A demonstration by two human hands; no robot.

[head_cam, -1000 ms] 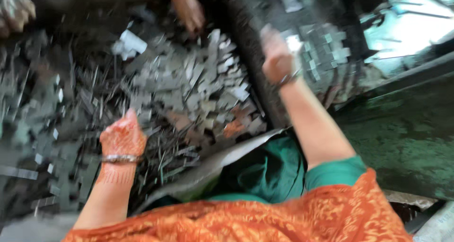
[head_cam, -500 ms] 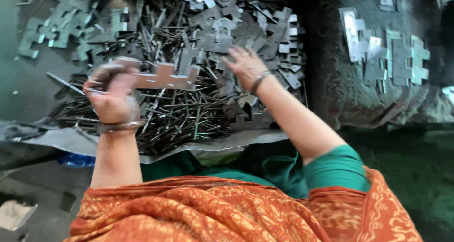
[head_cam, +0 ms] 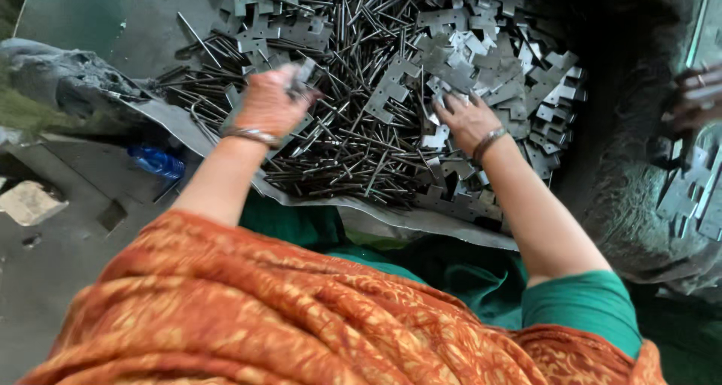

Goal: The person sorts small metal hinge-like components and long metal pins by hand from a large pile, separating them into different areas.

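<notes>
A grey metal sheet point(head_cam: 451, 223) carries heaped thin rods point(head_cam: 353, 140) and notched plates point(head_cam: 519, 92).

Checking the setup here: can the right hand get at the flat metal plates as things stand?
Probably yes. The right hand already rests, fingers spread, on the flat metal plates, with nothing over them. The left hand is off to the side above the thin metal rods.

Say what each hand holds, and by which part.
Left hand grips a blurred flat metal piece; which part cannot be told. Right hand rests open on the pile.
</notes>
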